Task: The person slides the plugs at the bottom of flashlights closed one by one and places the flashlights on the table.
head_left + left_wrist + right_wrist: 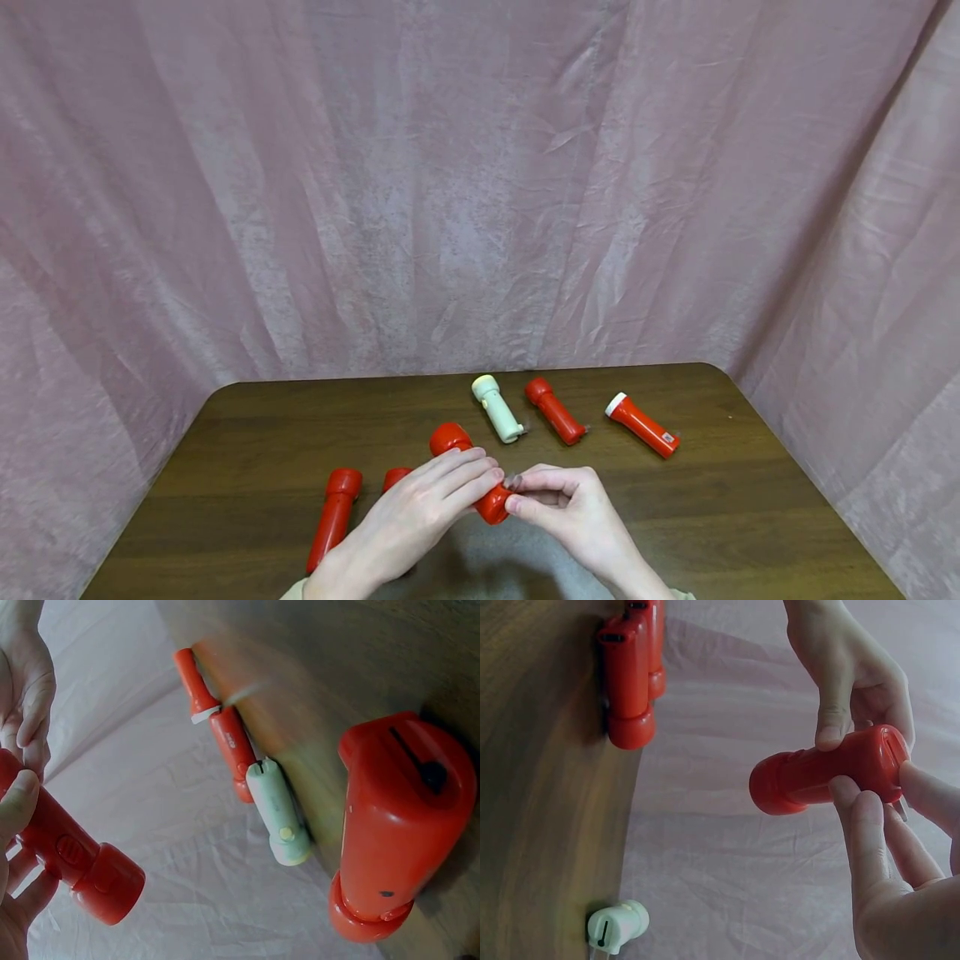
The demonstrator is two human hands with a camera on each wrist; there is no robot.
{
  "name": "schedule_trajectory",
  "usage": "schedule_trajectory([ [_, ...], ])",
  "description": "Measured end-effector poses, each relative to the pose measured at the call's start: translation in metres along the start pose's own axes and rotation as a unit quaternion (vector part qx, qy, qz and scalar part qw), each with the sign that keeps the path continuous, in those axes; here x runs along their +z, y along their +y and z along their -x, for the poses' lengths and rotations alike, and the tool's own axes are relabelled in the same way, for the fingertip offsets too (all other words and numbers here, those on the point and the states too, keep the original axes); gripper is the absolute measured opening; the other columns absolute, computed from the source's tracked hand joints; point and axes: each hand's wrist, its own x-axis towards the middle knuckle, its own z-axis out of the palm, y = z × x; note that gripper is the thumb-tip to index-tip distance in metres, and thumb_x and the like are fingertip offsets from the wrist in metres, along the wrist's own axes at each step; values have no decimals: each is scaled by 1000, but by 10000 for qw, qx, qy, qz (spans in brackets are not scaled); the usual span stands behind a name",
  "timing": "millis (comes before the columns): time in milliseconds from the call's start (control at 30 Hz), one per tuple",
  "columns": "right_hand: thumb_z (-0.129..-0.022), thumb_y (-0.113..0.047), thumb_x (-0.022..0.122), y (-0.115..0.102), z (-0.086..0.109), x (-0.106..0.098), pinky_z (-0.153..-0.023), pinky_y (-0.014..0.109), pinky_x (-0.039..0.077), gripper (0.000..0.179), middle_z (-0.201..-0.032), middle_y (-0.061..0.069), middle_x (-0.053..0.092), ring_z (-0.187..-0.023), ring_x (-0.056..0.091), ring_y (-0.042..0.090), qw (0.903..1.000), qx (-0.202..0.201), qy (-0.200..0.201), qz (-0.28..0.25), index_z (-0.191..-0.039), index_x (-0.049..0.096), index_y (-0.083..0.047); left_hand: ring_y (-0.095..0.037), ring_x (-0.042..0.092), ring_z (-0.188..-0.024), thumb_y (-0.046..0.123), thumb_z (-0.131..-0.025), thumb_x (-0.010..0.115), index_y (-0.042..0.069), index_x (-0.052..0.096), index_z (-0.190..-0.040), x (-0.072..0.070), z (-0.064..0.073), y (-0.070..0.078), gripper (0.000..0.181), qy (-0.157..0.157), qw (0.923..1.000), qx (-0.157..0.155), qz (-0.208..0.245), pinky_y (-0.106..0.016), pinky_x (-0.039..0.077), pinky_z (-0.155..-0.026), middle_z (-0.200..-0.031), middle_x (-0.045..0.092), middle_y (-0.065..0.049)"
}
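Observation:
A red flashlight (493,505) is held above the table, tilted with its wide head (450,437) pointing away to the left. My left hand (423,504) grips its body, fingers over the top; in the right wrist view the thumb presses on the body. My right hand (573,504) is at the tail end, thumb and fingers pinching there. A small clear tab (901,808) sticks out from that end, beside a slot in the tail. Under and beside my left hand lies another red flashlight (396,477), mostly hidden in the head view.
A further red flashlight (333,521) lies at the left. Towards the back lie a pale green flashlight (498,408), a red one (555,411) and a red one with a white head (642,425), each with a clear tab at its tail. A pink curtain (465,208) hangs behind the wooden table (262,433).

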Motion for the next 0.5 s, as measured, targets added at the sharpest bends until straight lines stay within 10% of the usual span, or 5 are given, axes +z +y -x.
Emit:
schedule_trajectory([
  [500,-93,-3,76,1,1,3,-82,23,65,22,-103,-6,79,-89,76,2,9999,44,96,33,-108,75,12,-15,68,-126,21,-111,51,13,67,-135,-1,1,0,29,-1,10000,60,-66,-28,53,-112,-132,72,5],
])
